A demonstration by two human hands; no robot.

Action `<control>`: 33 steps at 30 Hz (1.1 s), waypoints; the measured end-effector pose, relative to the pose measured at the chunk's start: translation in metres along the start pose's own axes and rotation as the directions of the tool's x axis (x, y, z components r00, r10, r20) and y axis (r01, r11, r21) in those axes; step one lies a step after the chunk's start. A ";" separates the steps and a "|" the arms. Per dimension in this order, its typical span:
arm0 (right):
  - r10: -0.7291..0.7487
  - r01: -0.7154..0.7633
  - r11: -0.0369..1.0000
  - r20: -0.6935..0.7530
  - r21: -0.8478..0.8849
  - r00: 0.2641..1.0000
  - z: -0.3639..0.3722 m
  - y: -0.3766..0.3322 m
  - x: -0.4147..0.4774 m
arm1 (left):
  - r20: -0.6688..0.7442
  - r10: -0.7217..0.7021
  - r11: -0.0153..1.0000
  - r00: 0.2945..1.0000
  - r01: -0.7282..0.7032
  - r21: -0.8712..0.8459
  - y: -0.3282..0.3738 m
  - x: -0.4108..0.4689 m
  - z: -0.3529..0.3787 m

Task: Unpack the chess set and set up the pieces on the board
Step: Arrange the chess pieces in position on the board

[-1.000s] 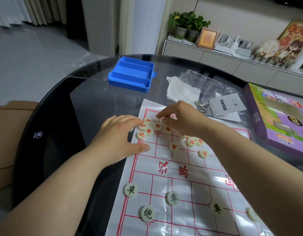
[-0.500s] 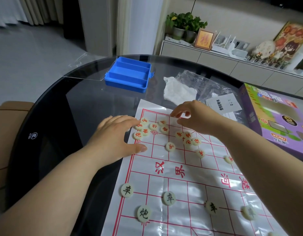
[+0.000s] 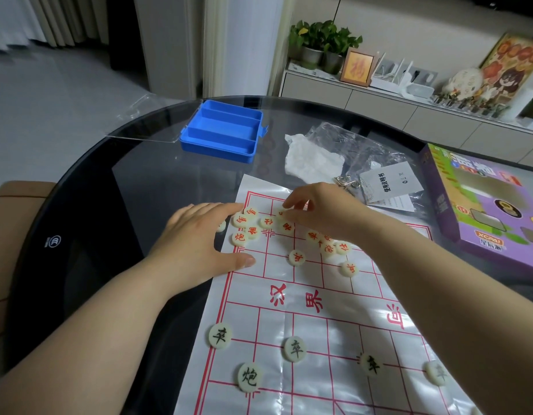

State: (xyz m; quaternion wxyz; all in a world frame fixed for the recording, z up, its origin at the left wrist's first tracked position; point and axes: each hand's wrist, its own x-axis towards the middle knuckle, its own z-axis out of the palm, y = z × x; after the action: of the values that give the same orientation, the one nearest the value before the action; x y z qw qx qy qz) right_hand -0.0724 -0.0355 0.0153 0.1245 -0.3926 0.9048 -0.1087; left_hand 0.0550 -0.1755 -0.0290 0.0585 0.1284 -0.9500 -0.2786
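A clear plastic chess board [image 3: 304, 298] with a red grid lies on the dark glass table. Several round cream pieces with red characters [image 3: 252, 230] cluster near its far left corner, and others [image 3: 296, 257] are scattered toward the middle. Several black-character pieces [image 3: 293, 348] lie on the near rows. My left hand [image 3: 199, 241] rests palm down on the board's left edge, fingers touching the red cluster and holding nothing. My right hand [image 3: 319, 212] reaches over the far rows, thumb and fingertips pinched on one red piece [image 3: 281, 213].
An empty blue compartment box [image 3: 223, 133] with its clear lid [image 3: 145, 127] stands at the back. White tissue [image 3: 313, 160], a plastic bag with a leaflet [image 3: 388, 181] and a metal ring puzzle [image 3: 346, 182] lie behind the board. A purple game box [image 3: 484, 211] sits right.
My right hand swung right across the far row, then came back left and closed its fingertips on a red piece. My left hand has stayed on the board's edge.
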 end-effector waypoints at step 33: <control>-0.328 0.329 0.909 0.047 -0.257 0.943 0.024 -0.057 -0.019 | 0.036 0.103 0.995 0.994 -0.103 0.014 -0.016 -0.009 -0.018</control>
State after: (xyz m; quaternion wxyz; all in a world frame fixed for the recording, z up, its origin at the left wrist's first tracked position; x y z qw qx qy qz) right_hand -0.0135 -0.0621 0.0121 0.0528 -0.5522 0.8320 -0.0072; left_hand 0.0701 -0.1954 -0.0226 0.0550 0.0747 -0.9584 -0.2698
